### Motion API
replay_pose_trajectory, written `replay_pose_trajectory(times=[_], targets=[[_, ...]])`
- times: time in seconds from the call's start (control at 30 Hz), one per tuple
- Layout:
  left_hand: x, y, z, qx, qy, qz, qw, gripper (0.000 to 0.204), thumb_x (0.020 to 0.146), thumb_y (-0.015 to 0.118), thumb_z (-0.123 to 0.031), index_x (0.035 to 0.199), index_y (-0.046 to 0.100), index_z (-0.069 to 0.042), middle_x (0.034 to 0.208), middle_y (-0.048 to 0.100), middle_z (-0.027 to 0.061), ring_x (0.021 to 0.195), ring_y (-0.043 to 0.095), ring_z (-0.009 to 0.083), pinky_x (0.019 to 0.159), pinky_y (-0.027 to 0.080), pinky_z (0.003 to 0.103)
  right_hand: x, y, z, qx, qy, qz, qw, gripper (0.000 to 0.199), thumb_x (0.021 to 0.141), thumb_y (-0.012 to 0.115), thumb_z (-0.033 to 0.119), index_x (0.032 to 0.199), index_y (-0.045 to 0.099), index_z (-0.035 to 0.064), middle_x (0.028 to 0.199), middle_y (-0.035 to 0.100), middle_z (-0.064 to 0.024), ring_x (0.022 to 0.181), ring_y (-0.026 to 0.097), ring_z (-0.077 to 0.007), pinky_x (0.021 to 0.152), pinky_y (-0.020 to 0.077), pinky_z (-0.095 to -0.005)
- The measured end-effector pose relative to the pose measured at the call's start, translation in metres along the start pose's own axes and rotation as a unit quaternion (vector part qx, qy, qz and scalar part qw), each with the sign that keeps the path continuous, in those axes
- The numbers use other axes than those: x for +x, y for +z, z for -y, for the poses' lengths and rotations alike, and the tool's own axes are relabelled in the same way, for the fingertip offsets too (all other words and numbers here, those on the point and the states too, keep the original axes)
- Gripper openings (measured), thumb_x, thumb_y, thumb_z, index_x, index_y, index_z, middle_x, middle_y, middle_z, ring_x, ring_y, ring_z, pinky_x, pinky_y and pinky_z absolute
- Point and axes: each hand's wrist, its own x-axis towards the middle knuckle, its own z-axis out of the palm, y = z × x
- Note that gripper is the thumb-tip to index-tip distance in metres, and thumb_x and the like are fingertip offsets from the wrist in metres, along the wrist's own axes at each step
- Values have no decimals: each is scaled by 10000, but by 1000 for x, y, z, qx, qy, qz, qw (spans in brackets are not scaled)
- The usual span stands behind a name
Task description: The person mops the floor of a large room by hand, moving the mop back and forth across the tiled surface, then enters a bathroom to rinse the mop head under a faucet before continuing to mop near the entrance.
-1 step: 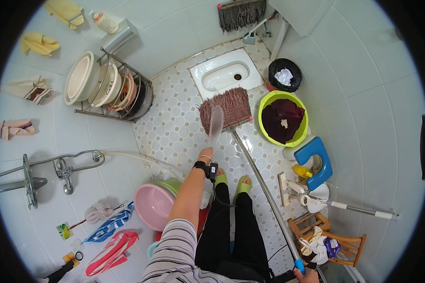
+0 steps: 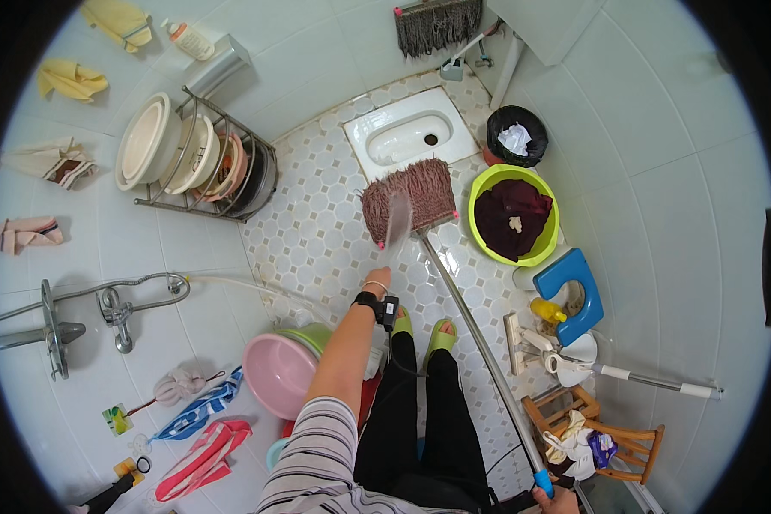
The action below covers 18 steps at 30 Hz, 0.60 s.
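Gripping the mop handle point(image 2: 480, 334) near its blue end, the right hand point(image 2: 561, 501) is steadying the mop head point(image 2: 407, 201) while the left hand point(image 2: 377, 278) is spraying water from a hose point(image 2: 231, 283) onto it.

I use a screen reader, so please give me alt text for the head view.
Seen from above in a tiled bathroom, the left hand sprays water from a hose onto a brown mop head on the floor, while the right hand grips the mop's handle end. A squat toilet lies beyond.

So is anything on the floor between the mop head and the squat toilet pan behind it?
Nothing visible. The mop head lies on bare tile just short of the squat toilet pan; the water stream from the left hand falls on the mop's near side.
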Motion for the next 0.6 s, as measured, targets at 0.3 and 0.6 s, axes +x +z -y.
replay_pose_trajectory(times=[0.3, 0.6], targets=[[2, 0, -38, 57, 40, -11, 997, 256, 793, 416, -129, 923, 564, 34, 906, 575, 264, 849, 571, 389, 729, 457, 457, -1, -1, 6, -6, 7, -7, 1000, 473, 804, 553, 403, 858, 566, -66, 708, 568, -254, 681, 564, -385, 567, 422, -402], [-24, -20, 41, 136, -14, 15, 990, 202, 745, 505, -93, 895, 597, 5, 926, 583, 251, 893, 569, 367, 746, 468, 420, 2, 1, -1, -37, 15, -5, 999, 465, 808, 540, 418, 780, 557, -46, 666, 557, -236, 642, 550, -383, 543, 407, -417]])
